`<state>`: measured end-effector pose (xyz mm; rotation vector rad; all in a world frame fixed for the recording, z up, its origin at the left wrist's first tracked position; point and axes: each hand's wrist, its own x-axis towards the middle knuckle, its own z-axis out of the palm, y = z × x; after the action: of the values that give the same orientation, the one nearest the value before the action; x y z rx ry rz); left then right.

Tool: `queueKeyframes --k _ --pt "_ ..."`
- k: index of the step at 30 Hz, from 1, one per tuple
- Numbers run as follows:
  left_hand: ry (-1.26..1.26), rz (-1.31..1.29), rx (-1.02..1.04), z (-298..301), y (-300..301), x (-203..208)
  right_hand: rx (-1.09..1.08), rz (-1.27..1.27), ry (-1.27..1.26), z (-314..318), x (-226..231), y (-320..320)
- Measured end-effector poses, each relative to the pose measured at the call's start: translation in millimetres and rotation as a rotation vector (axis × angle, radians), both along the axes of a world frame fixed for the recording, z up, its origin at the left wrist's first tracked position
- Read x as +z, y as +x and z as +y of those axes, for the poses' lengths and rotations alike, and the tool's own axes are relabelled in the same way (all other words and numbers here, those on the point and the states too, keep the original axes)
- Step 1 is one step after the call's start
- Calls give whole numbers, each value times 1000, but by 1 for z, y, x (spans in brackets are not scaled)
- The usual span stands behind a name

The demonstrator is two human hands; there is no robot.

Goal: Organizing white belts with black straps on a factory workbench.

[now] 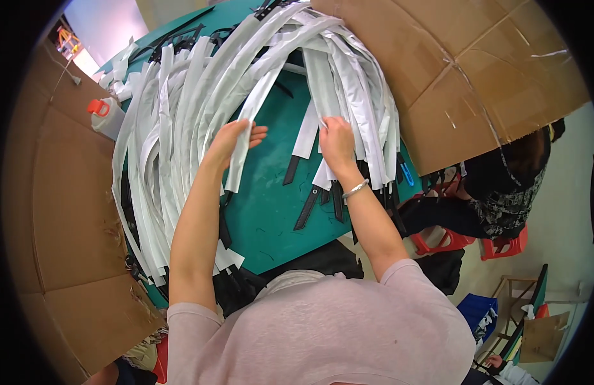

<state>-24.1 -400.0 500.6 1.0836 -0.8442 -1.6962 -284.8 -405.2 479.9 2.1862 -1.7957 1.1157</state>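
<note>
**Q:** So, what are the white strips (pixel 271 83), and how would they handle?

**A:** Long, flat sleeves with black tips, fanned in an arc across the green table (pixel 265 212). Judged by their drape, they are light, limp and probably smooth enough to slide over one another; none looks fragile. A pinch at the free lower end, just above the black tip, should lift one strip clear of the rest.

**Q:** How is the left hand (pixel 236 142) posed?

**A:** It lies flat on the table's left half, fingers extended, palm down, pressing one strip (pixel 242 144) beneath it; it grips nothing.

**Q:** And the right hand (pixel 337 142)?

**A:** It sits right of the table's centre, wrist bent, a bracelet (pixel 355 188) on it, fingers curled closed and pinching the edge of a strip (pixel 323 83) in the right-hand bundle.
</note>
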Motion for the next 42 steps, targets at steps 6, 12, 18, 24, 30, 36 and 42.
queueKeyframes --k 6,12,18,24,30,36,42 --pt "-27 -36 -50 -6 -63 11 563 -424 468 63 34 54" --pt "40 225 0 -5 -34 21 51 16 -133 -44 -3 -23" --pt "121 321 53 -2 -19 25 -82 153 125 -68 1 -34" --pt "67 239 -25 -16 -36 8 156 -430 384 -26 52 -19" --pt "3 43 27 -6 -75 16 409 -342 401 58 54 39" --pt "37 -43 36 -20 -31 11 -96 -115 -25 -14 -9 -2" --pt "-17 -236 19 -18 -35 2 1 -384 407 -22 -14 1"
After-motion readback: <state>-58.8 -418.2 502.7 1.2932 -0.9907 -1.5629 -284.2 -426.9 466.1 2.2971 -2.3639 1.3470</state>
